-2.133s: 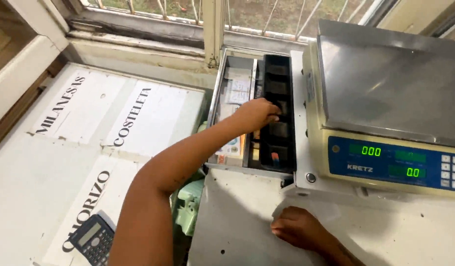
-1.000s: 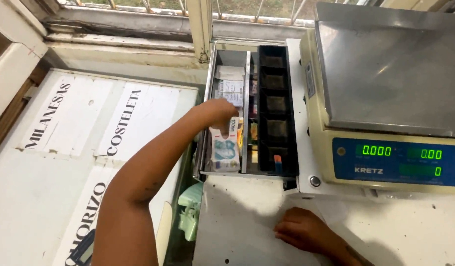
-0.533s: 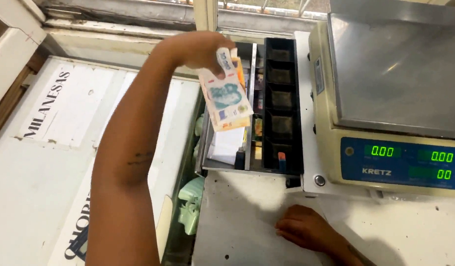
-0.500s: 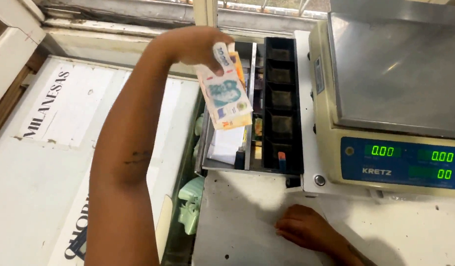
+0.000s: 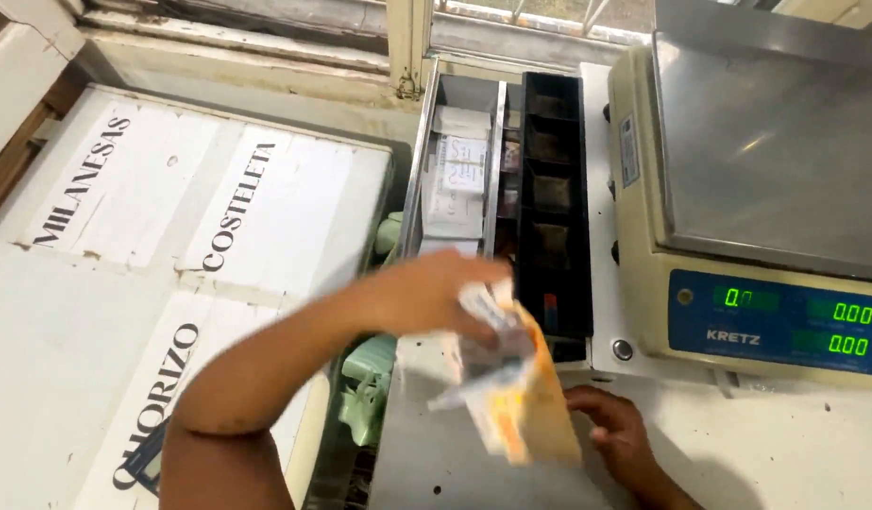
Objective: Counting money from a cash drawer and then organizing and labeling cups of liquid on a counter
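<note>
My left hand (image 5: 426, 297) grips a bundle of banknotes (image 5: 507, 382), blurred by motion, just in front of the open cash drawer (image 5: 419, 161). The notes hang down over the white counter (image 5: 785, 453), close to my right hand (image 5: 613, 436). That hand rests on the counter with fingers spread, holding nothing, near the notes' lower edge. Inside the drawer lie paper slips (image 5: 459, 175) on the left and a black coin tray (image 5: 552, 198) on the right.
A digital weighing scale (image 5: 766, 189) with a steel platter and green display stands at the right. A white chest freezer lid (image 5: 143, 246) with black lettering fills the left. A window sill (image 5: 266, 42) runs along the back. Green plastic bags (image 5: 370, 378) sit in the gap.
My left hand has lifted the banknotes out of the drawer, raised them, then swung them down toward the counter near my right hand. The right hand has stayed on the counter.
</note>
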